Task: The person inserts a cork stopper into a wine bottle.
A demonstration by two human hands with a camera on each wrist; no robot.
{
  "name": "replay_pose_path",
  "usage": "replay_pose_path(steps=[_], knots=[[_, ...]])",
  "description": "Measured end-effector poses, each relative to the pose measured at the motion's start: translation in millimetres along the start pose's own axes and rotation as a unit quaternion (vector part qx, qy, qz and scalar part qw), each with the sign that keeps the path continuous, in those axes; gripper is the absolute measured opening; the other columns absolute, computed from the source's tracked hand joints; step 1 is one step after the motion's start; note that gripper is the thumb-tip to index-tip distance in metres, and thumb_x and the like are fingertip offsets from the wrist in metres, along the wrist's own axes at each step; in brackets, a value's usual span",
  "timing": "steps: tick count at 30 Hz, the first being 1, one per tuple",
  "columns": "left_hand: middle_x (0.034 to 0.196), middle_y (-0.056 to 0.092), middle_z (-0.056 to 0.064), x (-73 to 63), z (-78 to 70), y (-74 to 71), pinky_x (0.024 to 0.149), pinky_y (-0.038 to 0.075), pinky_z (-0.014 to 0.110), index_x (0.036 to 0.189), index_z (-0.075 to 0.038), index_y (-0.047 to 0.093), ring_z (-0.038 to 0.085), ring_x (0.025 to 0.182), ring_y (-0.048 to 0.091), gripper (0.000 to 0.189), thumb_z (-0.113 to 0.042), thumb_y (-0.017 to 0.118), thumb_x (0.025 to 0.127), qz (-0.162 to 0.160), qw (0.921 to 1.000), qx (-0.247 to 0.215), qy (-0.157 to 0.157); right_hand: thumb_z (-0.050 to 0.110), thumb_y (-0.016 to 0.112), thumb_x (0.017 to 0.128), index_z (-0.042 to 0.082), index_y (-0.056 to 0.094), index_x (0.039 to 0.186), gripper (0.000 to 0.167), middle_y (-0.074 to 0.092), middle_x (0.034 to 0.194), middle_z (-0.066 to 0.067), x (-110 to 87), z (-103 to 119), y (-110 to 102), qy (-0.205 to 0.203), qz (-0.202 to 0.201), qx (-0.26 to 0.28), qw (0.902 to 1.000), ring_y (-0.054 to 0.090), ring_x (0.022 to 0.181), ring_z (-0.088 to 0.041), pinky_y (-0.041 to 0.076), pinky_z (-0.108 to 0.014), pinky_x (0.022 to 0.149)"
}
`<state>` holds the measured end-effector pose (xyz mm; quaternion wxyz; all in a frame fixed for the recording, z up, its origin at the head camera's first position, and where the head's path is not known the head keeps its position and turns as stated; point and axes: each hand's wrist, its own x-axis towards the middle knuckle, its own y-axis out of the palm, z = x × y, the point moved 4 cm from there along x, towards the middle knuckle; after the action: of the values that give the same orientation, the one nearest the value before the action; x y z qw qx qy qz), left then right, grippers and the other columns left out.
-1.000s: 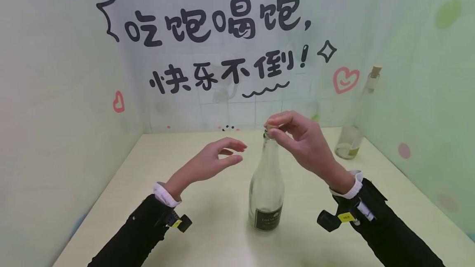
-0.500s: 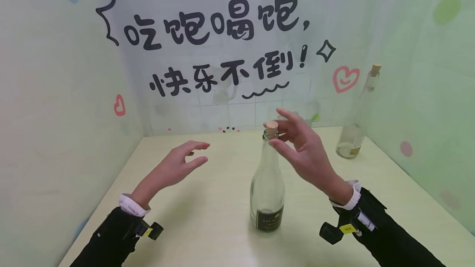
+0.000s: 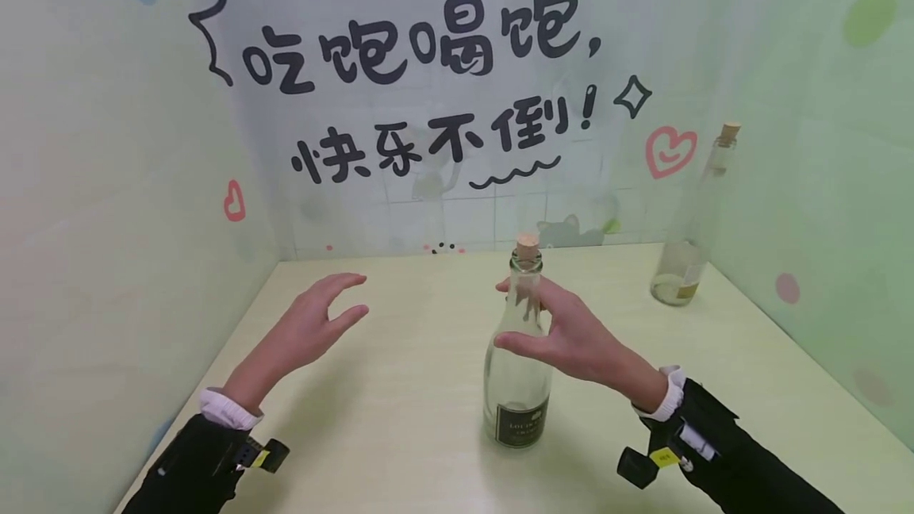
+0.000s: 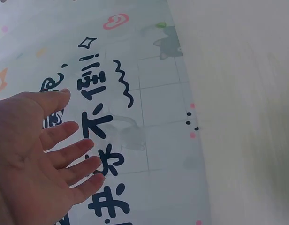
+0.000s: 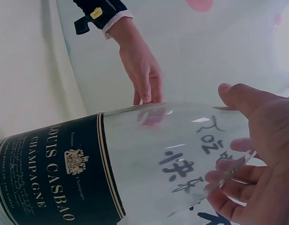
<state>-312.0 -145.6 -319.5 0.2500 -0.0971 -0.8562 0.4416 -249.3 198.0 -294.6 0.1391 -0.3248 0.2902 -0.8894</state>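
Observation:
A clear glass champagne bottle with a dark label stands upright on the table, a cork in its mouth. My right hand is around the bottle's neck and shoulder, the thumb in front and the fingers behind the glass. In the right wrist view the bottle lies between the thumb and the loosely bent fingers of the right hand; whether they touch it is hard to tell. My left hand hovers over the table to the left, holding nothing, its fingers spread in the left wrist view.
A second corked clear bottle stands at the back right by the green-tinted wall. The pale wooden table is enclosed by walls left, right and back. Dark writing marks the back wall.
My right hand has let go of the cork and slid down to the bottle's neck and shoulder. My left hand has moved away to the left. The bottle has stayed in place.

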Motion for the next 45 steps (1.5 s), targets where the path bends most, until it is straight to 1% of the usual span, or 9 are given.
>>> replay_pose_path(steps=[5, 7, 9, 15, 18, 25, 31, 40, 45], knots=[[0.150, 0.049, 0.026, -6.1, 7.5, -3.0, 0.114, 0.035, 0.062, 0.148, 0.004, 0.049, 0.045, 0.141, 0.042, 0.055, -0.019, 0.067, 0.102, -0.004, 0.9998, 0.019, -0.006, 0.027, 0.083, 0.089, 0.018, 0.067, 0.109, 0.027, 0.068, 0.126, 0.003, -2.5, -4, 6, 0.020, 0.021, -0.002, 0.9996, 0.062, 0.106, -0.019, 0.053, -0.045, 0.085], [0.151, 0.049, 0.026, -8.3, 11.0, -3.4, 0.114, 0.034, 0.063, 0.148, 0.004, 0.049, 0.045, 0.141, 0.041, 0.055, -0.018, 0.068, 0.102, -0.003, 0.9997, 0.023, -0.009, 0.028, 0.081, 0.091, 0.020, 0.066, 0.102, 0.020, 0.069, 0.121, 0.002, -4.0, -7, 8, 0.030, 0.034, 0.005, 0.9990, 0.064, 0.099, -0.018, 0.054, -0.043, 0.081], [0.151, 0.048, 0.026, -10.2, 14.4, -3.5, 0.114, 0.034, 0.063, 0.148, 0.004, 0.048, 0.046, 0.141, 0.041, 0.056, -0.018, 0.068, 0.101, -0.003, 0.9994, 0.032, -0.012, 0.028, 0.079, 0.093, 0.021, 0.065, 0.099, 0.017, 0.071, 0.115, 0.002, -5.5, -9, 10, 0.042, 0.045, 0.013, 0.9980, 0.067, 0.095, -0.017, 0.056, -0.042, 0.078], [0.154, 0.043, 0.029, -16.3, 23.4, -4.9, 0.113, 0.033, 0.067, 0.150, 0.004, 0.047, 0.049, 0.142, 0.037, 0.059, -0.020, 0.069, 0.100, -0.011, 0.9971, 0.073, -0.019, 0.031, 0.075, 0.095, 0.019, 0.065, 0.099, 0.016, 0.072, 0.102, 0.002, -8.1, -14, 12, 0.074, 0.066, 0.020, 0.9948, 0.068, 0.095, -0.018, 0.057, -0.039, 0.075], [0.154, 0.042, 0.030, -19.0, 30.1, -5.0, 0.113, 0.033, 0.068, 0.151, 0.004, 0.046, 0.049, 0.142, 0.036, 0.061, -0.020, 0.070, 0.100, -0.013, 0.9955, 0.090, -0.025, 0.032, 0.073, 0.097, 0.017, 0.064, 0.099, 0.017, 0.073, 0.106, 0.000, -9.0, -16, 13, 0.083, 0.075, 0.028, 0.9933, 0.070, 0.100, -0.020, 0.058, -0.041, 0.078], [0.154, 0.039, 0.032, -25.8, 43.4, -8.9, 0.112, 0.033, 0.069, 0.152, 0.006, 0.043, 0.051, 0.142, 0.036, 0.065, -0.021, 0.070, 0.099, -0.018, 0.9916, 0.121, -0.041, 0.031, 0.072, 0.098, 0.015, 0.066, 0.105, 0.019, 0.072, 0.111, -0.001, -10.1, -22, 13, 0.082, 0.081, 0.031, 0.9929, 0.071, 0.103, -0.022, 0.058, -0.043, 0.080], [0.153, 0.040, 0.034, -31.0, 47.6, -14.9, 0.111, 0.035, 0.067, 0.152, 0.007, 0.042, 0.051, 0.140, 0.037, 0.068, -0.019, 0.073, 0.097, -0.030, 0.9894, 0.136, -0.042, 0.031, 0.070, 0.099, 0.014, 0.066, 0.107, 0.019, 0.071, 0.116, -0.002, -12.3, -26, 9, 0.085, 0.084, 0.022, 0.9926, 0.072, 0.106, -0.026, 0.058, -0.045, 0.084], [0.151, 0.041, 0.035, -33.6, 54.1, -17.5, 0.111, 0.035, 0.067, 0.152, 0.009, 0.040, 0.052, 0.139, 0.039, 0.070, -0.019, 0.073, 0.097, -0.038, 0.9876, 0.146, -0.040, 0.031, 0.069, 0.100, 0.016, 0.067, 0.106, 0.016, 0.070, 0.116, -0.001, -16.2, -36, -3, 0.089, 0.068, 0.002, 0.9937, 0.070, 0.107, -0.021, 0.055, -0.045, 0.086], [0.150, 0.041, 0.036, -36.0, 56.3, -18.3, 0.110, 0.035, 0.068, 0.152, 0.009, 0.040, 0.053, 0.138, 0.039, 0.070, -0.018, 0.073, 0.096, -0.042, 0.9871, 0.150, -0.038, 0.031, 0.068, 0.100, 0.016, 0.066, 0.107, 0.017, 0.070, 0.116, -0.001, -18.7, -43, -11, 0.099, 0.062, -0.007, 0.9931, 0.068, 0.108, -0.022, 0.054, -0.044, 0.086]])
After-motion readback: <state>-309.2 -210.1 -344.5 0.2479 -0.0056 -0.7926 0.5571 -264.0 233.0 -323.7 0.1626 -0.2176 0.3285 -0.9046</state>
